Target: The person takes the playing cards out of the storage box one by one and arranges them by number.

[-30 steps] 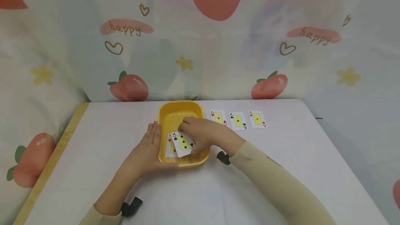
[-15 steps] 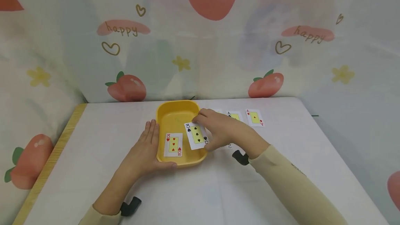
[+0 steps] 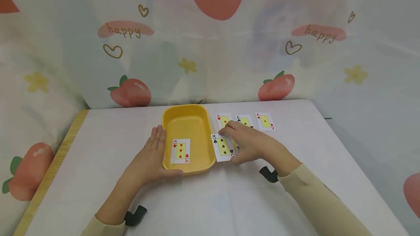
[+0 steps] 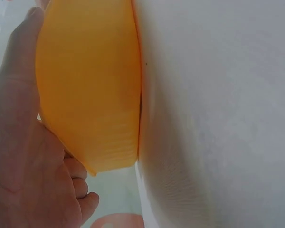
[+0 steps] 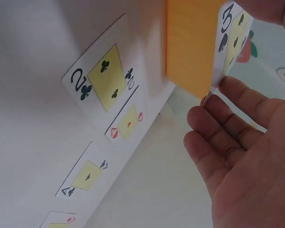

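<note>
My right hand (image 3: 252,142) pinches a three of spades playing card (image 3: 223,148) by its edges, just over the right rim of a yellow tray (image 3: 193,119). The left hand (image 3: 149,159) lies along the tray's left side with straight fingers, its thumb against the near rim. In the left wrist view this hand (image 4: 23,133) touches the tray wall (image 4: 90,85). A three of hearts (image 3: 180,151) lies face up inside the tray. Beneath the right hand is a two of clubs (image 5: 107,71) on the table, mostly hidden in the head view.
Behind the right hand, a row holds an ace of hearts (image 3: 223,117), an ace of clubs (image 3: 244,120) and an ace of diamonds (image 3: 265,121). A white cloth (image 3: 203,203) covers the table. Patterned fabric (image 3: 216,57) hangs behind it.
My right hand has lifted the three of spades off the three of hearts and carried it right, out past the tray's edge. The left hand keeps its place on the tray.
</note>
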Action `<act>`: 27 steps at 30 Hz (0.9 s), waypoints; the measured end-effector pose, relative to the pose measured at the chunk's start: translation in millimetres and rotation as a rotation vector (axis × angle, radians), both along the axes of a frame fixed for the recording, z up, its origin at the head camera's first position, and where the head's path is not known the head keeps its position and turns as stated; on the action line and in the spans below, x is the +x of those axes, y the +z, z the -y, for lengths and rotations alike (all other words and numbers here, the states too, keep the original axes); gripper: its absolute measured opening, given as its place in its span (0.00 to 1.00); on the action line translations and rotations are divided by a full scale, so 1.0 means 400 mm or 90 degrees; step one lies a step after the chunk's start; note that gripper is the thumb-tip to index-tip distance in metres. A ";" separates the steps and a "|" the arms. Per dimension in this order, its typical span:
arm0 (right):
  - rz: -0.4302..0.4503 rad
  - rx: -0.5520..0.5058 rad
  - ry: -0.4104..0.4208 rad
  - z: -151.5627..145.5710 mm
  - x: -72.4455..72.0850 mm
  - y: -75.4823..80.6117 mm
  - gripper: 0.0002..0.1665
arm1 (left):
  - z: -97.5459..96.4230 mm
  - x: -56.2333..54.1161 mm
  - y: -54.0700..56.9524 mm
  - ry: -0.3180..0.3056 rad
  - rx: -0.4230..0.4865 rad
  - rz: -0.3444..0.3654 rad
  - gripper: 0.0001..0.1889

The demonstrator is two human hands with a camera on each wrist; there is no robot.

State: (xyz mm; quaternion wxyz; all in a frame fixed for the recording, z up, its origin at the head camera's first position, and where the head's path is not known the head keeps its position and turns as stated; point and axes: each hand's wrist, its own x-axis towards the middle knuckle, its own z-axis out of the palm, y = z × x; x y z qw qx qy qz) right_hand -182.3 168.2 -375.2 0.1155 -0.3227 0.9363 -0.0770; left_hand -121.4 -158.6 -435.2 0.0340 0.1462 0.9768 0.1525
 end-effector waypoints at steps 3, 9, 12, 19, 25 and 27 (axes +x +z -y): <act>0.004 0.006 -0.010 -0.016 0.006 -0.010 0.46 | 0.001 0.000 0.001 -0.003 0.002 0.002 0.79; 0.004 0.015 -0.015 -0.042 0.018 -0.027 0.47 | 0.004 0.000 0.001 -0.003 0.007 0.005 0.79; 0.000 0.016 -0.013 -0.056 0.023 -0.036 0.46 | 0.005 0.000 0.000 -0.003 0.012 0.006 0.79; 0.009 0.032 -0.029 -0.073 0.030 -0.060 0.47 | 0.006 -0.001 -0.003 -0.001 0.019 0.006 0.80; 0.016 0.048 -0.047 -0.083 0.034 -0.079 0.47 | 0.003 -0.001 -0.003 0.008 0.020 0.012 0.80; 0.019 0.052 -0.049 -0.087 0.035 -0.083 0.48 | 0.002 -0.002 -0.002 0.011 0.018 0.013 0.81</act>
